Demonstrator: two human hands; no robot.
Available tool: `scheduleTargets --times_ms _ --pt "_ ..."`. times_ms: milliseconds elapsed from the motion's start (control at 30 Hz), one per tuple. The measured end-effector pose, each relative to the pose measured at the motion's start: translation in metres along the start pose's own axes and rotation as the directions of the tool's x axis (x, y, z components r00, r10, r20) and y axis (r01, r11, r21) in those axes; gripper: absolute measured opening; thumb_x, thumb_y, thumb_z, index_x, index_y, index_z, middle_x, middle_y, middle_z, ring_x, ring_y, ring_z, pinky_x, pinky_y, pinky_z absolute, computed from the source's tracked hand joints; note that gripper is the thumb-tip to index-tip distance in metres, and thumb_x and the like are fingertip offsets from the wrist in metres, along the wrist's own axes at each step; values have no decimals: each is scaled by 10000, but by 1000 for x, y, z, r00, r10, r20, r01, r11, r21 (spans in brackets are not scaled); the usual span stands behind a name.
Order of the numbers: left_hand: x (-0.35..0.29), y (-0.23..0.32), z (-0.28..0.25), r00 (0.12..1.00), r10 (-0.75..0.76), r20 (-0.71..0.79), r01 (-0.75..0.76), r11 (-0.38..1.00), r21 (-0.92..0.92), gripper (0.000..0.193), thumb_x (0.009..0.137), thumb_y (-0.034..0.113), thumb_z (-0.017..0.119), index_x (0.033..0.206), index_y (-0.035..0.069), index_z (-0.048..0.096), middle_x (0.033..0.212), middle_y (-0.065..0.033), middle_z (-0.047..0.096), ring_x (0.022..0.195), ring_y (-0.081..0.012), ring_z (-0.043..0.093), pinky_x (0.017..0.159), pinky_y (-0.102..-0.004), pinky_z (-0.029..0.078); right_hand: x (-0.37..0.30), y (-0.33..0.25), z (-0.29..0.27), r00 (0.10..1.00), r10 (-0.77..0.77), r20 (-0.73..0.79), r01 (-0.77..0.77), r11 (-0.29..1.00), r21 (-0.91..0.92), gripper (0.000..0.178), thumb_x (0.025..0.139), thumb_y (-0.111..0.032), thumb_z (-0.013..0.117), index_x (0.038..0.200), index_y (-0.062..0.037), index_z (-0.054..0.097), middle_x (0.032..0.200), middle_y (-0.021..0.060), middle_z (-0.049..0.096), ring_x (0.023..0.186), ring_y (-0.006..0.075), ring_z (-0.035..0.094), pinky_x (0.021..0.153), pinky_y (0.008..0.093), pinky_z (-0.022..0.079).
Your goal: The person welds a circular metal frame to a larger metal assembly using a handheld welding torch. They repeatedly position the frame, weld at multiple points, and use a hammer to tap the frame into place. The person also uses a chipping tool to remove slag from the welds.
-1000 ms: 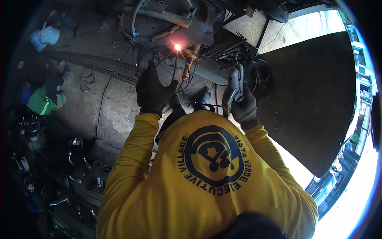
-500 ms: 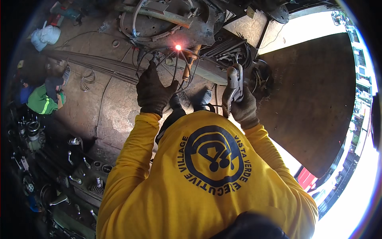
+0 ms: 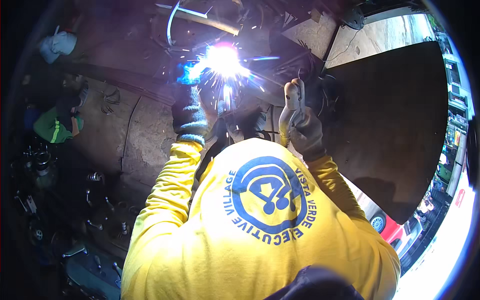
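Note:
My gloved right hand (image 3: 308, 134) is closed round a grey welding electrode holder (image 3: 294, 102), whose jaws point up and away from me. A blazing welding arc (image 3: 222, 59) burns ahead of my feet and throws sparks all round. Close to its left is my gloved left hand (image 3: 189, 112), lit blue along its edge; glare and smoke hide its fingers and whatever they may hold. The bent metal rods at the arc are lost in the light. Behind the arc, a curved metal strip (image 3: 170, 25) and a straight bar (image 3: 215, 22) show faintly.
A large dark panel (image 3: 390, 130) stands to my right, with a red car (image 3: 387, 225) beyond it. Tools and sockets (image 3: 95, 225) litter the lower left. A person in a green top (image 3: 52, 125) is at far left, near a whitish bucket-like container (image 3: 57, 45).
The small red glow has flared into a bright white arc with flying sparks and smoke. The surroundings look darker. Both hands stay in nearly the same places.

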State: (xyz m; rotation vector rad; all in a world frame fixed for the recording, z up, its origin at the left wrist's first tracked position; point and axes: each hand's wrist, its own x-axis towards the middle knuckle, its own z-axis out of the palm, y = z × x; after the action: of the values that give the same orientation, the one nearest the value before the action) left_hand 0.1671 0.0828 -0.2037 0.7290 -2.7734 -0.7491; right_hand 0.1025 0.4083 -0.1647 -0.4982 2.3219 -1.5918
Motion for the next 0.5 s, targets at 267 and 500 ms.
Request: scheduleTargets --times_ms 267,500 --pt "-2 -6 11 987 159 -17 -159 987 14 664 863 420 873 1397 90 659 1380 -185 683 1246 -390 676 1064 -487 566 -8 45 -9 983 122 -140 -123 992 -1 363 979 -89 693 1328 2 652 1014 124 750 938 243 755 827 368 585" --pt "-6 2 2 996 66 53 -63 997 -54 1109 737 438 972 1616 -11 467 1482 -237 622 1386 -399 600 1135 -506 524 2 -9 -3 983 159 -89 -174 963 -206 492 946 -130 784 1405 -21 640 1121 118 778 1058 197 739 943 336 569"
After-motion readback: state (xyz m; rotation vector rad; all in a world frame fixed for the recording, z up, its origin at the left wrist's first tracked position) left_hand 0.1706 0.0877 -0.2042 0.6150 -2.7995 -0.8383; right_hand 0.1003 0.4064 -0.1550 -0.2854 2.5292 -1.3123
